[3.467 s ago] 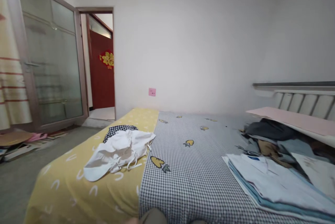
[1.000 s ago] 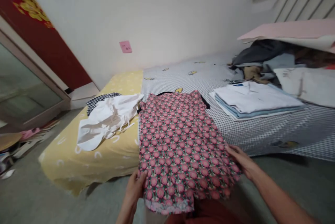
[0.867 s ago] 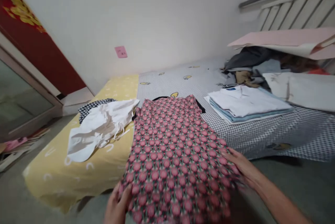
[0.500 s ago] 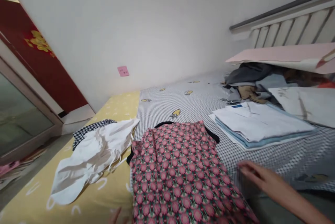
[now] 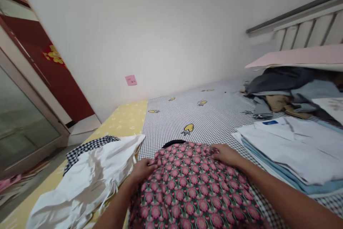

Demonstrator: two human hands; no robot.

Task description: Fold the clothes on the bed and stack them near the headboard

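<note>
Cloth (image 5: pixel 189 188) spans left hand (image 5: pixel 144 170) to right hand (image 5: pixel 225 154), apparently pinched.

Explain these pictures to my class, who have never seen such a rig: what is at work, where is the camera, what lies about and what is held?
There is no machine here, only a person's bare hands. Every picture comes from one camera worn on the head, looking forward and down.

The left hand and right hand each pinch the pink flower-patterned fabric garment near its far end. It lies on a bed covered in yellow and checked cloth.

To the left lies a crumpled white cloth with strings; to the right, a neatly folded white and blue clothes stack, with a dark, grey and brown clothes heap beyond.
</note>
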